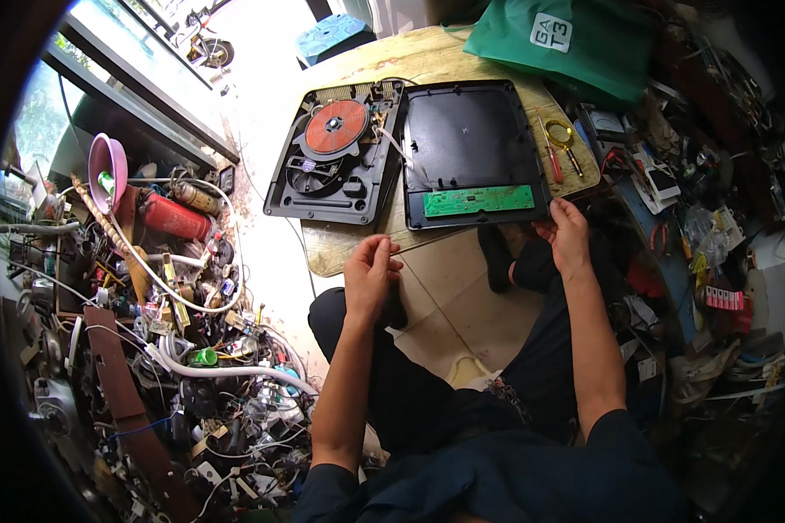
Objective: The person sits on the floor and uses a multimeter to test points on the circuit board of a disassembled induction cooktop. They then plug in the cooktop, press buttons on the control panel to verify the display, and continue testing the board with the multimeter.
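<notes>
Black cover (467, 144) lies inside-up on the right of the wooden desk (324, 253), beside its black base (292, 199); a flat appliance, opened. Green circuit board (478, 201) sits along the cover's near edge.

Right hand (569, 234): thumb and fingers closed together at the cover's near right corner, apparently pinching it. Left hand (372, 275): half curled, thumb near the fingertips, just off the desk's near edge; no object visible in it, though the fingers hide part of the grip.

Progress, as judged: casing apart, inside exposed. Not done: board not lifted out, pale wires (399, 146) not parted from the two halves.

Contents: base holds a round reddish coil (349, 113) and, below it, a dark fan (314, 179); cover holds the board.

Right of the cover: red screwdriver (556, 166), magnifying glass (567, 148). Green bag (593, 65) at the far right; contents hidden. Beyond the desk, left: pink tub (98, 161), a green-and-white item (106, 183) inside.
</notes>
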Action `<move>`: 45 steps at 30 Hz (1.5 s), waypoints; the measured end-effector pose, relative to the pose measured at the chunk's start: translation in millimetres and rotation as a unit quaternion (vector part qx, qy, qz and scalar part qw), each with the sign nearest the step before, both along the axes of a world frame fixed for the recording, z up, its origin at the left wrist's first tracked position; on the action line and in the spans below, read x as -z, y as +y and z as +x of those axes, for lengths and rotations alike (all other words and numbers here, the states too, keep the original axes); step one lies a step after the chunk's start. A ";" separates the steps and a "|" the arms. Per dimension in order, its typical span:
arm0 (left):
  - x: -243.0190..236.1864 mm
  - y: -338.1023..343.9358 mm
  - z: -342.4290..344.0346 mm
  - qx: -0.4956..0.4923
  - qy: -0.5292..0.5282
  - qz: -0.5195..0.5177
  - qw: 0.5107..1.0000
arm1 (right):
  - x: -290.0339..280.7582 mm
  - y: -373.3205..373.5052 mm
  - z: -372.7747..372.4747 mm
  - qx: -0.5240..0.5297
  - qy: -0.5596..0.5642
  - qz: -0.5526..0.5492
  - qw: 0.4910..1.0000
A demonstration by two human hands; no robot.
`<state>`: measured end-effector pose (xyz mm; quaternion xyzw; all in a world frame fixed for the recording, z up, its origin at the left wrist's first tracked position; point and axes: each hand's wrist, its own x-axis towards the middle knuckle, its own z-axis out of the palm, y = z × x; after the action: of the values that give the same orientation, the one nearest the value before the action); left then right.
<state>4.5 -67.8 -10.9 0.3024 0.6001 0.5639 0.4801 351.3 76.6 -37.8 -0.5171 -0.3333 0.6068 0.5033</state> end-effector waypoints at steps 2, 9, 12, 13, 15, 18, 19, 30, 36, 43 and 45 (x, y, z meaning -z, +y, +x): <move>1.3 1.1 -6.6 -0.055 0.022 0.014 0.998 | -2.1 -3.4 -2.7 0.000 0.000 0.000 1.000; 3.4 7.0 -20.8 -0.174 -0.012 0.008 0.985 | -4.9 -8.5 -5.8 -0.018 -0.012 -0.016 1.000; 2.5 14.7 -24.0 -0.148 0.040 -0.008 0.988 | -3.2 -2.9 -6.3 0.015 -0.185 0.021 0.982; 2.0 15.4 -25.9 -0.140 0.057 -0.013 0.988 | -1.8 -4.1 -8.5 0.042 -0.254 0.077 0.963; 1.0 19.3 -30.8 -0.130 0.268 0.031 0.954 | -19.5 -1.4 -22.1 0.047 -0.367 0.208 0.905; -17.4 32.9 -32.4 -0.144 0.439 0.078 0.884 | -69.4 9.4 -66.9 -0.033 -0.417 0.343 0.841; -21.1 41.2 -34.8 -0.144 0.479 0.098 0.860 | -83.3 15.1 -88.4 -0.076 -0.415 0.358 0.833; -24.7 127.0 -30.8 -0.039 0.623 0.080 0.777 | -107.0 150.9 -296.5 -0.349 -0.642 0.412 0.544; -17.3 140.5 -33.8 -0.012 0.641 0.048 0.766 | -110.3 168.1 -342.1 -0.444 -0.710 0.248 0.487; -6.8 151.4 -33.7 -0.050 0.680 0.052 0.730 | -111.8 172.2 -351.9 -0.424 -0.714 0.267 0.488; -4.2 153.3 -31.7 -0.065 0.683 0.055 0.726 | -99.6 174.2 -350.8 -0.410 -0.714 0.308 0.477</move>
<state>-27.2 85.5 -6.7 0.5919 0.7519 0.2669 -0.1144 0.6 250.8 61.8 -0.3885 -0.9170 0.0239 -0.0876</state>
